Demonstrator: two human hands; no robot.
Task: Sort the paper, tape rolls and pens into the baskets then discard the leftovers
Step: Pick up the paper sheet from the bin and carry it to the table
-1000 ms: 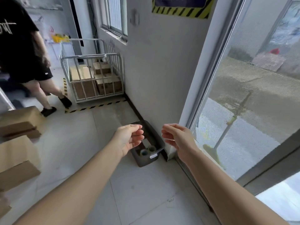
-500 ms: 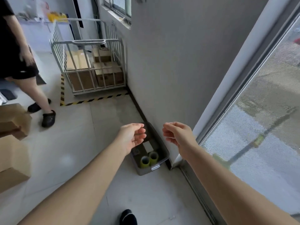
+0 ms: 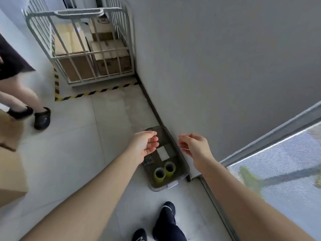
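A dark grey bin [image 3: 180,162] lies on the floor against the wall. Inside it two yellow-green tape rolls [image 3: 164,171] stand side by side at the near end, and a white piece of paper [image 3: 163,153] lies further in. My left hand [image 3: 145,145] hovers above the bin's left side, fingers loosely curled, holding nothing. My right hand [image 3: 195,145] hovers above the bin's right rim near the wall, fingers loosely curled and empty too.
A metal cage trolley [image 3: 83,46] with cardboard boxes stands at the back behind yellow-black floor tape. Another person's legs and black shoes [image 3: 42,117] are at the left. Cardboard boxes [image 3: 10,164] sit at the left edge. A glass door [image 3: 286,162] is at the right. My feet [image 3: 165,221] show below.
The view has tilted downward and closer to the bin, so the tape rolls and my feet show. Both hands stay out in front, empty. The other person has stepped left.
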